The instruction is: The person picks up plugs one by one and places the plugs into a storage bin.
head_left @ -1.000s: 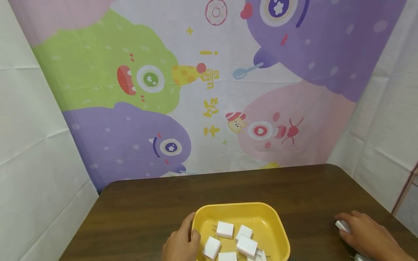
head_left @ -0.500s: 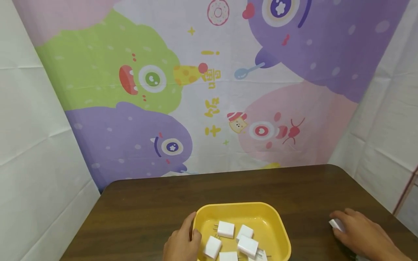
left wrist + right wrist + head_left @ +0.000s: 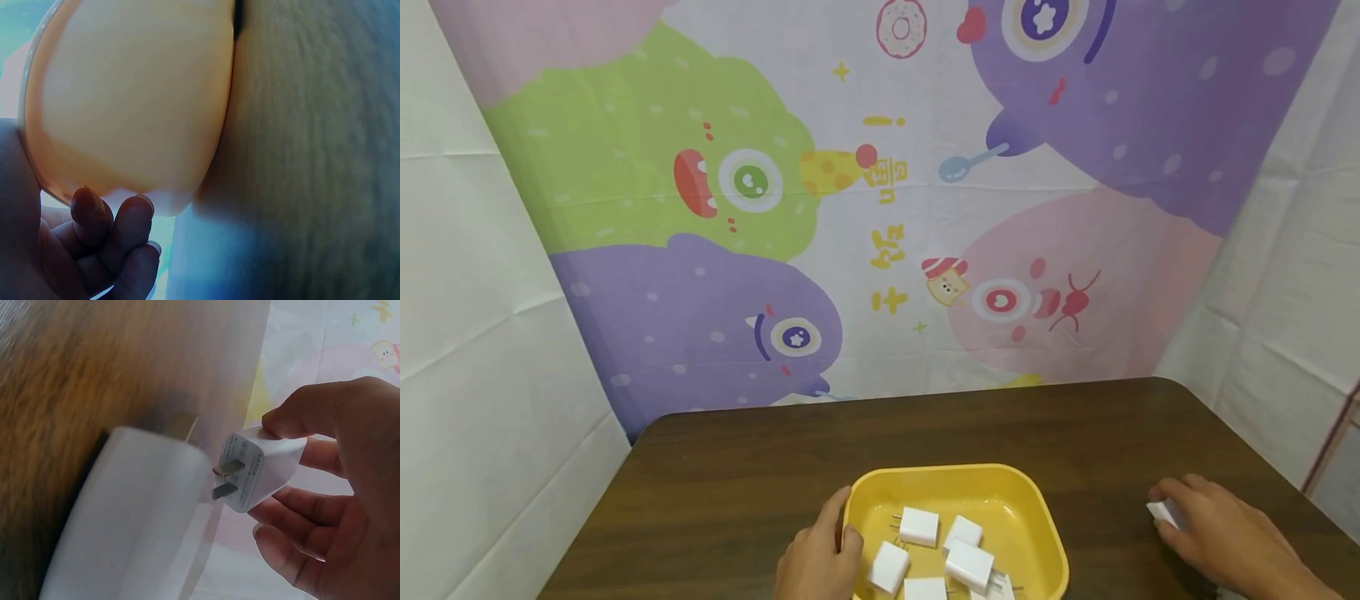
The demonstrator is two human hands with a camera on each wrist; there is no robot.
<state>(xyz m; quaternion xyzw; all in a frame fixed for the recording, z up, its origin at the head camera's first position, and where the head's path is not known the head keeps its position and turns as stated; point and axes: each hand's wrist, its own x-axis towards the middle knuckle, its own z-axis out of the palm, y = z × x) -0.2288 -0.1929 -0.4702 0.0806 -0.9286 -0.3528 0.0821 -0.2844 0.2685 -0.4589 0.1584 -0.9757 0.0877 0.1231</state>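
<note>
Pinching white charger plug (image 3: pixel 262 465) in our right hand (image 3: pixel 1221 533), thumb on top, fingers beneath, prongs facing out; plug off right of yellow tray (image 3: pixel 1045 521). Our left hand (image 3: pixel 816 562) grips tray's left rim, thumb curled inside. We judge: keep tray steady, prongs clear of other plugs (image 3: pixel 917 527), lower gently.

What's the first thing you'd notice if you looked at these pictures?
Probably the big cartoon monster curtain hanging behind the brown table. Next, the bright yellow tray at the table's near edge, with white plug chargers lying inside and the left hand gripping its rim. Off to the right, the right hand pinches one more white charger, prongs sticking out.
</note>
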